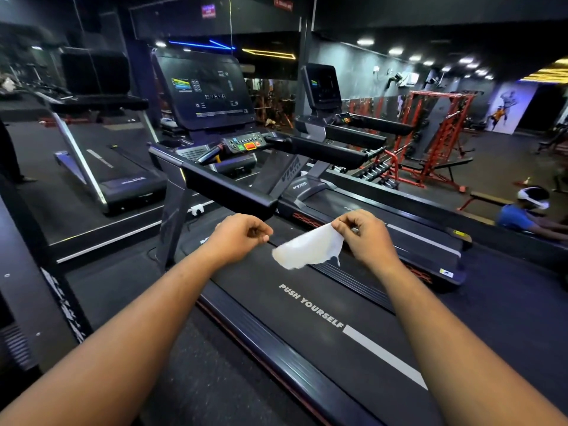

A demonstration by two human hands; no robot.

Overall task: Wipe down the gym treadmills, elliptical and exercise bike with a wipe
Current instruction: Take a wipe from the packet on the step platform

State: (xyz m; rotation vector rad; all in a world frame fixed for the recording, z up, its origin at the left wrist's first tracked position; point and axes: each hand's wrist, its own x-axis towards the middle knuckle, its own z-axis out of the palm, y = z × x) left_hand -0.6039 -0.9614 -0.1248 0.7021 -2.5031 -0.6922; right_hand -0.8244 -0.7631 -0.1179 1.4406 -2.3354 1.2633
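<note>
My right hand (364, 238) pinches the top edge of a white wipe (307, 249), which hangs loose in the air over the treadmill belt. My left hand (241, 236) hovers a short way left of the wipe with its fingers curled, holding nothing that I can see. Below both hands runs the black treadmill (325, 305) with "PUSH YOURSELF" printed on its belt. Its near handrail (227, 187) ends just above my left hand. Farther back stand its console screen (204, 90) and button panel (246, 142).
A second treadmill (399, 229) lies parallel on the right and a third (101, 167) on the left. Red weight racks (436, 139) fill the back right. A person in a blue shirt (519, 215) crouches at the right edge. Dark rubber floor (196, 358) lies beside the deck.
</note>
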